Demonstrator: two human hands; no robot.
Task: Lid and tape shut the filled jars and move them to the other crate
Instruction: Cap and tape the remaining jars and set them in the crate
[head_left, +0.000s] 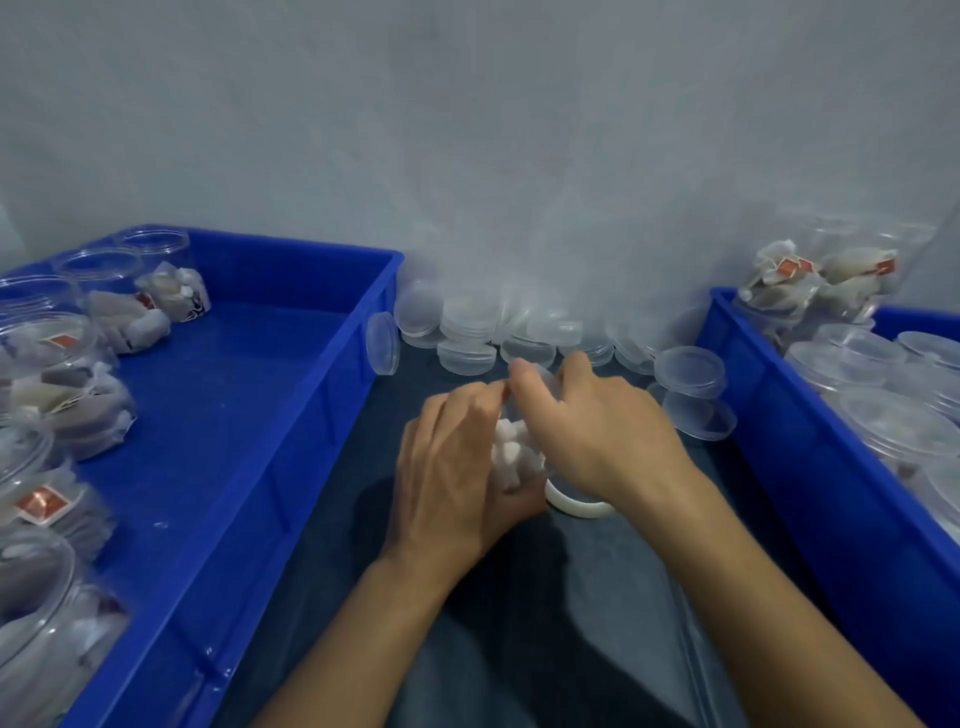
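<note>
A blue crate (291, 395) was positioned at the left, with open filled jars (57, 364) lined along its left side. Between the crates, on a dark surface (571, 623), a jar (511, 457) holding white pieces was gripped by the left hand (452, 467), fingers curled round its side. The right hand (597, 426) was laid over the jar's top, fingers curled; what it pinched could not be determined. A tape roll (576, 504) was located just under the right wrist. Loose clear lids (519, 332) were heaped behind. Lidded jars (883, 395) were stored in the right crate (769, 415).
</note>
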